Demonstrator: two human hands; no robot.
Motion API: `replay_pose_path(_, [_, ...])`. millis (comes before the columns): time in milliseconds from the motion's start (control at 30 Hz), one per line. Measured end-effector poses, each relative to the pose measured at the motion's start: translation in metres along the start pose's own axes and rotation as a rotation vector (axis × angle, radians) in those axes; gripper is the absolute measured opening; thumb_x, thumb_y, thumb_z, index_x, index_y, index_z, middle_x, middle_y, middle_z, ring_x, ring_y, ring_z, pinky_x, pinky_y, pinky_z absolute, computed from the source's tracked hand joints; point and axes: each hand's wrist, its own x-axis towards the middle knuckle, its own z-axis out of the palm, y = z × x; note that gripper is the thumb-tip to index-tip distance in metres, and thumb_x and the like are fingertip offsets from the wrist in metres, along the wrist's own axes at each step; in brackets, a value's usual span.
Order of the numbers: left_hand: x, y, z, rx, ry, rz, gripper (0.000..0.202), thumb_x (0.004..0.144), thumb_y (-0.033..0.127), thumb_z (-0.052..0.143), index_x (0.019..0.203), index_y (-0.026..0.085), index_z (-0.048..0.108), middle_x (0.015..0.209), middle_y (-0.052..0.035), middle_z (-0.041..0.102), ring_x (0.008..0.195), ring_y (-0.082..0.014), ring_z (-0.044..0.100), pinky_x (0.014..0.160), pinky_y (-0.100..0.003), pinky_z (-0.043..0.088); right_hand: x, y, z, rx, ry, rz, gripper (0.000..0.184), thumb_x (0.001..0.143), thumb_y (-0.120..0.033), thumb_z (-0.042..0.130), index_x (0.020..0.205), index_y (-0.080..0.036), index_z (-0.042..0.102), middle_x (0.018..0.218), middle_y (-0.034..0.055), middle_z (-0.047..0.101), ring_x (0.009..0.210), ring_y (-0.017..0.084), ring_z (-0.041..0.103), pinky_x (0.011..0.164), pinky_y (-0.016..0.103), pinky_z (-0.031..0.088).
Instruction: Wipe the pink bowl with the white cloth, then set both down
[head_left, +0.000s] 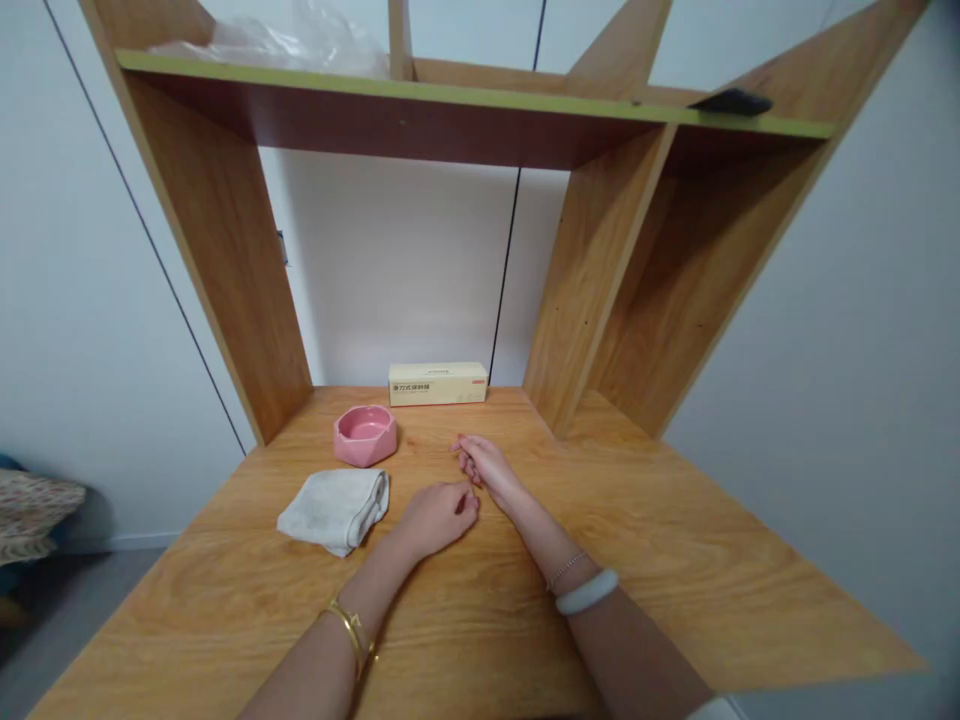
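My left hand (441, 514) is over the middle of the desk, its fingers curled into a loose fist, and no object shows in it. Just beyond it and to the right, my right hand (484, 464) has its fingers loosely bent and apart, holding nothing that I can see. The hands are close together; whether they touch is unclear. Left of my left hand lies a folded pale cloth (335, 508). A pink faceted ashtray (365, 446) sits behind the cloth. Against the back stands a long cream box (438, 386) with printed characters.
Wooden side panels (217, 250) and a divider (600, 270) rise from the desk (660, 560). Overhead runs a shelf with a green edge (480, 95), bearing clear plastic (300, 42) and a dark flat object (731, 102). Patterned fabric (34, 505) appears at far left.
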Motion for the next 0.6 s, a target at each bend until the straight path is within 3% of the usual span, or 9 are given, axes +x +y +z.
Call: replay_pose_path(600, [-0.0015,0.002,0.0003,0.004,-0.009,0.008,0.026,0.081,0.031,0.034,0.079,0.018,0.057,0.08,-0.0055,0.065,0.067,-0.0157,0.057,0.056,-0.024,0.034,-0.001,-0.0001,0.0032,-0.016,0.121,-0.017,0.028,0.072,-0.04,0.043,0.072,-0.015,0.054,0.042,-0.0079,0.041,0.03,0.003,0.031,0.031,0.016,0.016])
